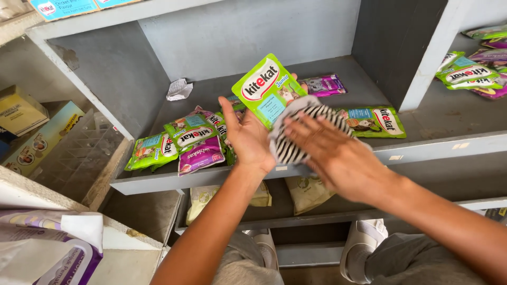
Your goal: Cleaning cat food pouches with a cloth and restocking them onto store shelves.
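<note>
My left hand [247,138] holds a green pet food pouch [266,88] upright in front of the grey shelf [253,174]. My right hand [330,145] presses a black and white striped cloth [296,129] against the lower part of that pouch. Several green and purple pouches [185,140] lie flat on the shelf to the left of my hands. Another green pouch [377,121] and a purple one [325,84] lie on the shelf to the right and behind.
A crumpled white paper [179,89] lies at the shelf's back left. More pouches [470,71] sit in the compartment to the right, past a grey divider [401,53]. Beige bags [306,192] rest on the lower shelf. Boxes [21,113] stand far left.
</note>
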